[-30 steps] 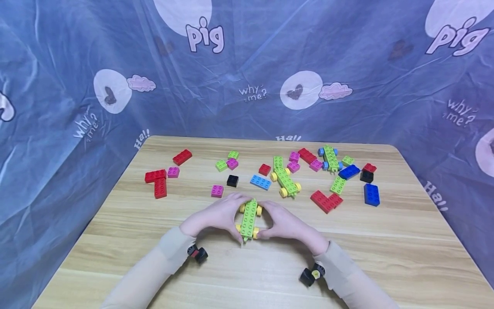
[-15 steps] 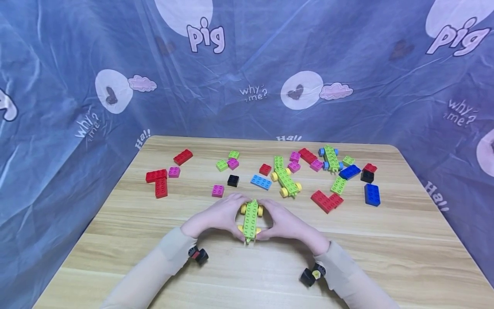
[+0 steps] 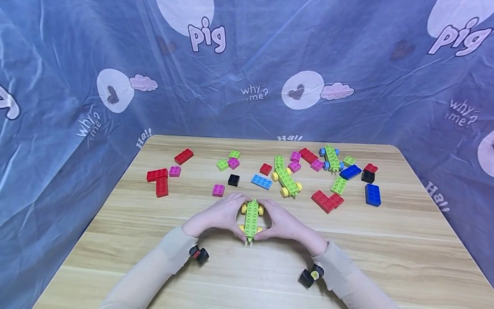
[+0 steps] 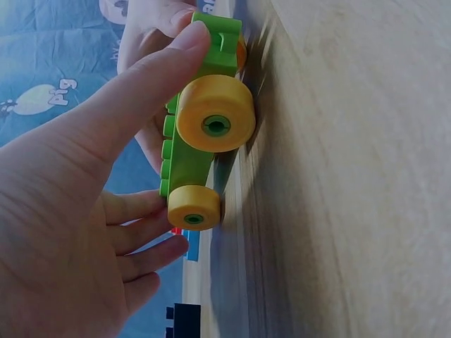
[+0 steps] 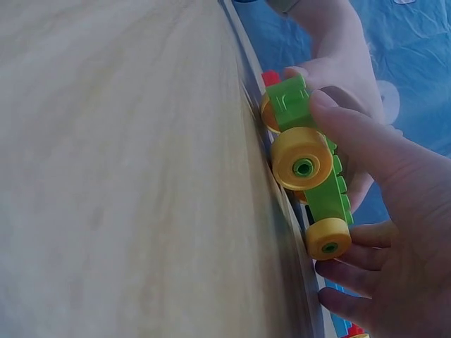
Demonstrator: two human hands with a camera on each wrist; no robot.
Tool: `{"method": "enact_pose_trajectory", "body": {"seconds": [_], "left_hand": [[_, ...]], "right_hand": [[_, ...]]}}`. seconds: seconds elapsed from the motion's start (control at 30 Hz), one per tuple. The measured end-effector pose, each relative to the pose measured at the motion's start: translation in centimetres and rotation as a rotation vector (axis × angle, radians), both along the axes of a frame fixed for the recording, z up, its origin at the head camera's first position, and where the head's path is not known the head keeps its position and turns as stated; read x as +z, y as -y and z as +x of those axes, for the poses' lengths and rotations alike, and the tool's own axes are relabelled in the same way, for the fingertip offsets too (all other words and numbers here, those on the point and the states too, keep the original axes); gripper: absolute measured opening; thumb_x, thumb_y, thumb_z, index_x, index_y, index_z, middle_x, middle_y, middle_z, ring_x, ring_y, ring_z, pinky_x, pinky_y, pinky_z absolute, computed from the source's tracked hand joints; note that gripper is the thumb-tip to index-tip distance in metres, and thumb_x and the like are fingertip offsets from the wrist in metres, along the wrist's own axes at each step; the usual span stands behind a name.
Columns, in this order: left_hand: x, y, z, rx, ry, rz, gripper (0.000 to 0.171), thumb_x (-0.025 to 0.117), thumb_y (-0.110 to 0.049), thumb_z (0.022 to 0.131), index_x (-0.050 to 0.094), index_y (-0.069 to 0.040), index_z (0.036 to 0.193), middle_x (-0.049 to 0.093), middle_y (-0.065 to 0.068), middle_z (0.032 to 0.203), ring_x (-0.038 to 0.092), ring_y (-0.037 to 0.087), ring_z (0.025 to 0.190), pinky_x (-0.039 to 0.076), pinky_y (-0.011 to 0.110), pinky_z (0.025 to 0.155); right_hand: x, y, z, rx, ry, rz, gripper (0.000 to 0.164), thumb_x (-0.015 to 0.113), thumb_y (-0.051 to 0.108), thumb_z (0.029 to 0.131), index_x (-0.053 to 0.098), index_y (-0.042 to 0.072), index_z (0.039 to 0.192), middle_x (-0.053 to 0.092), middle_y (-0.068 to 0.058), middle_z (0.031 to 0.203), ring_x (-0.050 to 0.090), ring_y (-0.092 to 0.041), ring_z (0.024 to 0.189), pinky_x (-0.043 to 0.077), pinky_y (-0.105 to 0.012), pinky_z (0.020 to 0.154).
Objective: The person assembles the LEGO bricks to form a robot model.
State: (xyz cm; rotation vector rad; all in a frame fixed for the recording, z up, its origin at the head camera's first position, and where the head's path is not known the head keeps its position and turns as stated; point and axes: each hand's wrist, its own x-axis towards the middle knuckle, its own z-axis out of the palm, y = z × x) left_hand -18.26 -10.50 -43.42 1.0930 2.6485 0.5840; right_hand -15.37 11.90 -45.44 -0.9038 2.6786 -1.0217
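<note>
Green and bumpy, the yellow-wheeled toy car base (image 3: 251, 219) is lower middle in the frame, held by the half-curled left hand (image 3: 224, 214) and right hand (image 3: 283, 221). Blue cloth (image 3: 216, 111) hangs behind the wooden counter (image 3: 251, 279).

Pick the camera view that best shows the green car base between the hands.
Head: the green car base shows end to end from above, both stud rows visible, though its yellow wheels are partly covered. Left wrist: one side, close, with two wheel hubs. Right wrist: opposite side, likewise.

Chassis (image 3: 251, 219) between left hand (image 3: 224, 214) and right hand (image 3: 282, 219), bricks (image 3: 261, 181) behind
</note>
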Motion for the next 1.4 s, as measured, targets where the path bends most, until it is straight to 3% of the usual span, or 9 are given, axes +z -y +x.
{"method": "enact_pose_trajectory", "body": {"seconds": [0.23, 0.37, 0.6, 0.83, 0.97, 1.17, 1.4], "left_hand": [[0.3, 0.1, -0.1, -0.002, 0.019, 0.001, 0.113, 0.089, -0.056, 0.05, 0.044, -0.004, 0.139, 0.051, 0.008, 0.138, 0.046, 0.025, 0.13, 0.034, 0.042, 0.112], [0.9, 0.6, -0.4, -0.013, 0.017, 0.025, 0.11, 0.087, -0.054, 0.055, 0.042, -0.002, 0.141, 0.048, 0.011, 0.143, 0.044, 0.028, 0.133, 0.034, 0.045, 0.112], [2.8, 2.5, -2.1, -0.021, -0.04, 0.182, 0.069, 0.078, -0.031, 0.08, 0.051, -0.004, 0.136, 0.055, 0.01, 0.138, 0.05, 0.027, 0.128, 0.039, 0.044, 0.109], [3.6, 4.7, -3.9, 0.082, -0.186, 0.374, 0.042, 0.075, -0.011, 0.082, 0.063, -0.006, 0.122, 0.065, 0.011, 0.123, 0.059, 0.029, 0.117, 0.046, 0.046, 0.102], [3.1, 5.6, -4.8, 0.134, -0.208, 0.415, 0.039, 0.074, -0.006, 0.082, 0.065, -0.005, 0.12, 0.067, 0.013, 0.12, 0.061, 0.031, 0.114, 0.047, 0.047, 0.1], [1.7, 6.9, -5.9, 0.224, -0.144, 0.401, 0.039, 0.075, -0.015, 0.083, 0.065, -0.006, 0.12, 0.067, 0.012, 0.119, 0.061, 0.03, 0.111, 0.048, 0.047, 0.098], [0.1, 8.2, -7.0, 0.217, -0.053, 0.392, 0.041, 0.077, -0.012, 0.081, 0.065, 0.0, 0.118, 0.068, 0.014, 0.114, 0.063, 0.029, 0.104, 0.05, 0.047, 0.094]], "right_hand": [[0.1, 0.1, 0.0, -0.005, 0.012, 0.012, 0.107, 0.085, 0.05, 0.063, 0.037, -0.003, 0.144, 0.049, -0.018, 0.139, 0.048, -0.033, 0.129, 0.038, -0.047, 0.109], [0.2, 0.0, 0.0, -0.005, 0.024, 0.015, 0.107, 0.085, 0.05, 0.064, 0.036, -0.002, 0.144, 0.047, -0.018, 0.141, 0.046, -0.032, 0.131, 0.036, -0.047, 0.11], [0.3, 0.0, 0.1, -0.01, 0.056, 0.027, 0.109, 0.084, 0.051, 0.065, 0.034, -0.004, 0.144, 0.043, -0.022, 0.145, 0.041, -0.036, 0.134, 0.032, -0.048, 0.112], [0.3, 0.0, 0.1, -0.014, 0.065, 0.014, 0.109, 0.085, 0.05, 0.065, 0.034, -0.004, 0.145, 0.043, -0.021, 0.145, 0.041, -0.035, 0.134, 0.032, -0.048, 0.112], [0.3, 0.0, 0.1, -0.01, 0.063, 0.01, 0.11, 0.084, 0.05, 0.065, 0.032, -0.005, 0.145, 0.042, -0.022, 0.145, 0.04, -0.036, 0.135, 0.032, -0.049, 0.113], [0.3, -0.1, 0.1, -0.016, 0.082, 0.015, 0.11, 0.084, 0.05, 0.066, 0.031, -0.003, 0.146, 0.039, -0.022, 0.148, 0.037, -0.036, 0.138, 0.029, -0.048, 0.114], [0.2, -0.1, 0.2, -0.013, 0.084, 0.021, 0.108, 0.083, 0.049, 0.067, 0.031, -0.003, 0.146, 0.039, -0.021, 0.148, 0.037, -0.035, 0.137, 0.03, -0.048, 0.114]]}}
